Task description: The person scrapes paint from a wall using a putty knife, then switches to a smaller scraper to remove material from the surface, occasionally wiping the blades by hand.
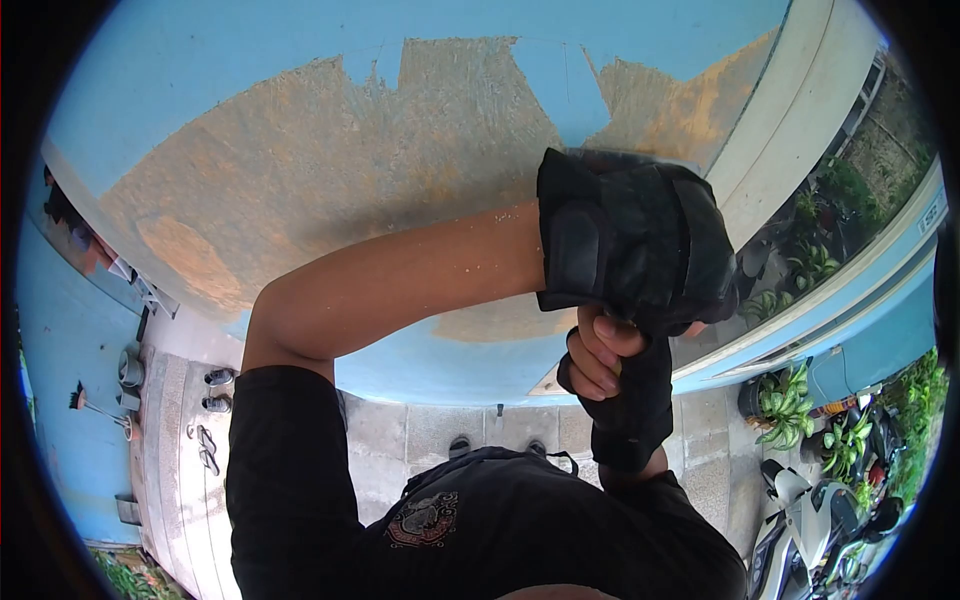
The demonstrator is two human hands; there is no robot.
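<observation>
My left hand [645,240], in a black padded fingerless glove, is raised in front of the wall with its back toward me. It looks closed, but the glove hides most of its fingers and whatever they may hold. Directly below it is my right hand [604,358], also in a black fingerless glove. Its bare fingers are curled in a grip against the underside of the left hand, and I cannot see what lies inside them. Behind both hands, the light blue wall [250,70] has a large rough grey-brown patch [430,130] where the paint is gone. Pale specks dot my left forearm.
A pale frame [775,130] and a dark window [850,200] adjoin the wall on the right. Potted plants [785,400] and a motorcycle [800,520] stand at lower right. Slippers [207,450] and shoes [217,404] lie on the tiled floor [385,440] at left.
</observation>
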